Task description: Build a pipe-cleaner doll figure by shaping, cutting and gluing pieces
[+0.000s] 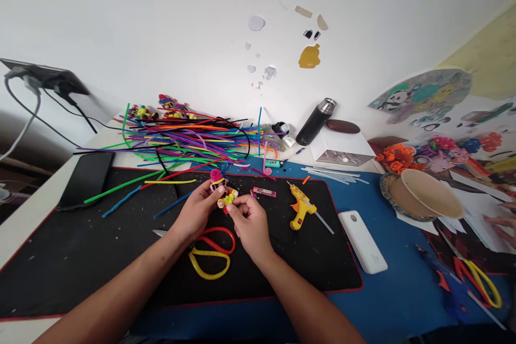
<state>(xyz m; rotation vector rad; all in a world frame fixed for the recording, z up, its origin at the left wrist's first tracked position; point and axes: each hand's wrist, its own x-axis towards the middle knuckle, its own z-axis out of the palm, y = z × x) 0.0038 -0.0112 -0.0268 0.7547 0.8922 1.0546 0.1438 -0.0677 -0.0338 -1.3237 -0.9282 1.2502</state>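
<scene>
A small pipe-cleaner figure (217,177) with a pink top and yellow parts is held up over the black mat, near its middle. My left hand (199,205) grips the figure from the left, thumb across its front. From the right, my right hand (250,220) pinches its lower yellow part, and the fingertips hide some of it. Just below both hands lie scissors (212,263) with one red and one yellow handle loop, their blade partly under my left wrist. A red lighter (265,192) rests beyond my right hand.
Many loose pipe cleaners (189,137) lie at the back. A yellow glue gun (301,207), a white power bank (363,242) and a dark flask (316,121) stand or lie rightward. Another person's hand (502,223) shows at the right edge, near a bowl (433,193). A phone (86,180) lies left.
</scene>
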